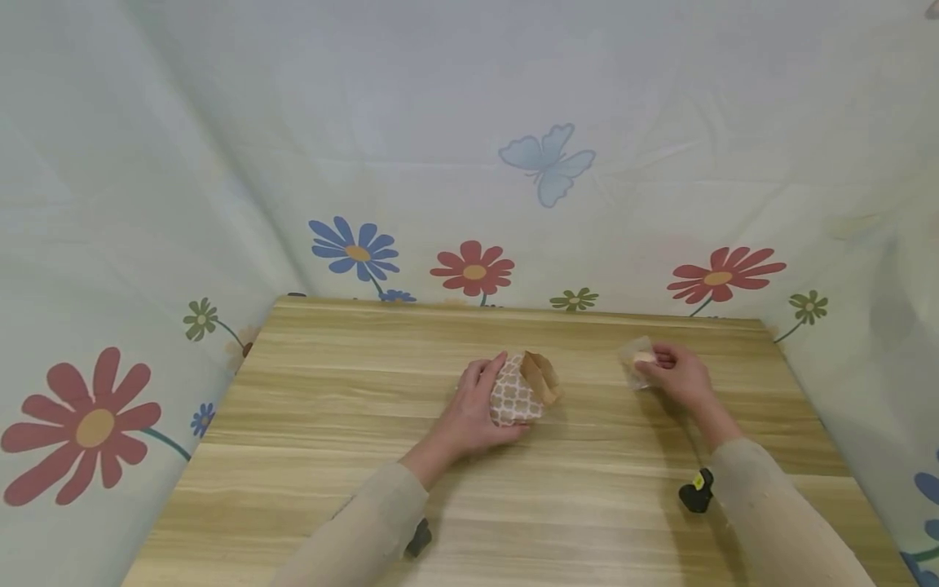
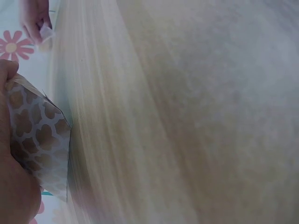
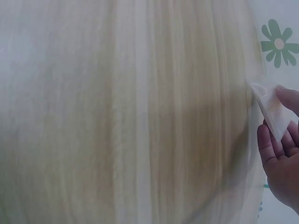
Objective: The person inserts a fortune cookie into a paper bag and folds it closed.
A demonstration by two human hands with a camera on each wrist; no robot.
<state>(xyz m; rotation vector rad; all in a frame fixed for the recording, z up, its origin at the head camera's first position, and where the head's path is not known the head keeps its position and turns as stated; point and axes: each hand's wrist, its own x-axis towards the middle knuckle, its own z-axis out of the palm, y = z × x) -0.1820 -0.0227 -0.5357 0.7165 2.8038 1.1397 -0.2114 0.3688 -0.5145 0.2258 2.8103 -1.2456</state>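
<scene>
In the head view my left hand grips a brown paper bag with a white lattice pattern, near the middle of the table. The bag's mouth gapes toward the right, showing plain brown paper inside. The left wrist view shows the patterned side of the paper bag against my palm. Farther right, my right hand pinches a small clear plastic packet with something pale in it. Thumb and fingers hold the packet in the right wrist view; its contents are blurred there.
The wood-grain table meets a floral curtain at its back and sides. A black device with a yellow label hangs by my right forearm. Another dark piece shows beneath my left sleeve.
</scene>
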